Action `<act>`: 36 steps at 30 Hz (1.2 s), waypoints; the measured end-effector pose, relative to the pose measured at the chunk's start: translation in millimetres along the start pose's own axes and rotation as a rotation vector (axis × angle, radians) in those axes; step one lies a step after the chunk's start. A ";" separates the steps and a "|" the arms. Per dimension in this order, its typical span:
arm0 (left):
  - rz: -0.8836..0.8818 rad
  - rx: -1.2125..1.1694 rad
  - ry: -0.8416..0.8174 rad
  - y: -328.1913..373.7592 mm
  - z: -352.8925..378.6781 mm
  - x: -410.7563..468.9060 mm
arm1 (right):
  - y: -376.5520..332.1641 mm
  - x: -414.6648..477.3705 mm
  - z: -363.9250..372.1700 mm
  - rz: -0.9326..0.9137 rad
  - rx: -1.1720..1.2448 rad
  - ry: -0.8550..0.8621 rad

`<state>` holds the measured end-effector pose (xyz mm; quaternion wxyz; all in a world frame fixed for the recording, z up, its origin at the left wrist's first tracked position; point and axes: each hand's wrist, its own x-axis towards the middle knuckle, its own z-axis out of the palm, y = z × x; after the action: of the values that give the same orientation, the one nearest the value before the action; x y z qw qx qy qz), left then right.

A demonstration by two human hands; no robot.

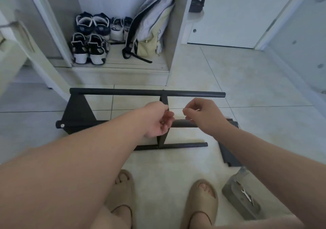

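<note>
**Black rack on pale tile**

The rack [148, 93] is matte black throughout. The floor [247, 87] is pale grey-white tile crossed by thin dark grout lines. The slides [202, 204] are sandy beige. The back sneakers [93, 24] are navy and white, and the front sneakers [88, 50] are black with white soles. The bag [148, 47] is cream-yellow with a black strap [135, 56]. The door [238, 13] is white and the pouch [241, 198] is smoky grey.

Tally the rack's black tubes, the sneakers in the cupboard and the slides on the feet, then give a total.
Black rack tubes: 3
Sneakers: 6
Tan slides: 2
Total: 11
</note>
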<state>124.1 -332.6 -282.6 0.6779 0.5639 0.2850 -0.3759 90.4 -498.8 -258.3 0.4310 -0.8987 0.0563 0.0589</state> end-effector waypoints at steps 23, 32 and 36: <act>0.394 1.339 0.162 5.0 -15.2 79.9 | 67.7 50.0 61.8 0.014 -0.572 -0.372; 0.220 1.567 -0.036 -42.6 -3.0 10.1 | 68.6 -41.9 62.9 0.179 -0.426 -0.496; 0.268 1.484 -0.074 -84.0 2.9 -13.2 | 82.9 -90.5 56.2 0.165 -0.467 -0.484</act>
<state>46.9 -339.8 -317.6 0.1694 0.8892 -0.1369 -0.4024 -14.7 -502.0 -342.9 0.2082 -0.9255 0.0100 0.3164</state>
